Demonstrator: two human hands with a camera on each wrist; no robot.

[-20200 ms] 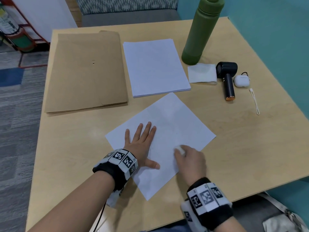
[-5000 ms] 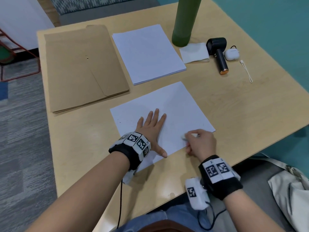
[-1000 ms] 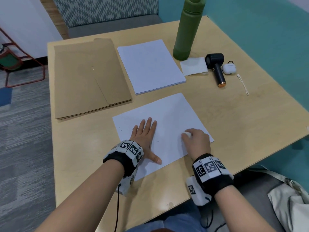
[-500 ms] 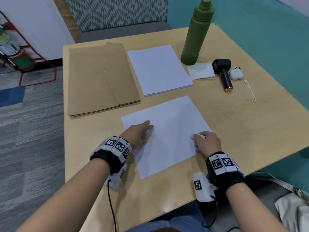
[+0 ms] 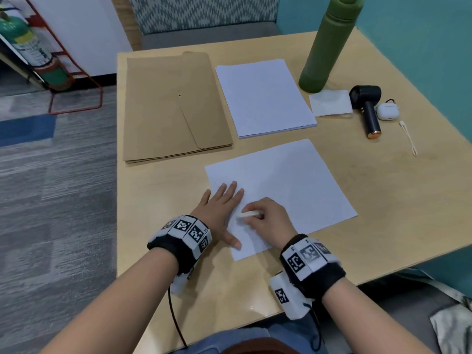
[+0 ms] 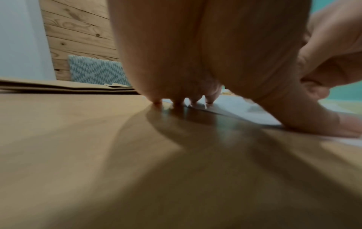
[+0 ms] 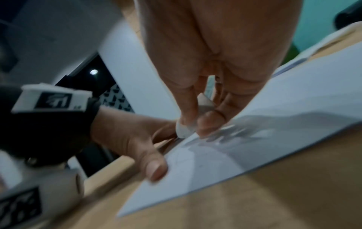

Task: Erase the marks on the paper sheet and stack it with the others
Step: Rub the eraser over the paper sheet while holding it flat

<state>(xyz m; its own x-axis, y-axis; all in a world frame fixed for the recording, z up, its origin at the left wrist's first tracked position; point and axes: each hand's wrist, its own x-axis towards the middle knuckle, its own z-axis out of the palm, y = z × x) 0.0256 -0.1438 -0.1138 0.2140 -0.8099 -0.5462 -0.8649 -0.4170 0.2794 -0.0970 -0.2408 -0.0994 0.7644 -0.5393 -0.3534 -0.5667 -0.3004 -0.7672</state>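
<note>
Paper sheet (image 5: 288,185) is pressed flat on the wooden table (image 5: 383,200) by the left hand (image 5: 219,208), fingers straight, below the white stack (image 5: 263,95). A white eraser (image 5: 247,214) is pinched by the right hand (image 5: 270,221).

In the left wrist view, the fingertips (image 6: 178,103) are seen at the sheet's edge.

In the right wrist view, the blurred eraser (image 7: 184,128) touches the paper; any marks are hard to make out.

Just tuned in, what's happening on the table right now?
A person is erasing a single white paper sheet on the light wooden table. The left hand lies flat across the sheet's left edge, pinning it. The right hand pinches a small white eraser against the paper beside it. The stack of white sheets lies farther back, beside the brown envelopes; the sheet is not yet stacked.
</note>
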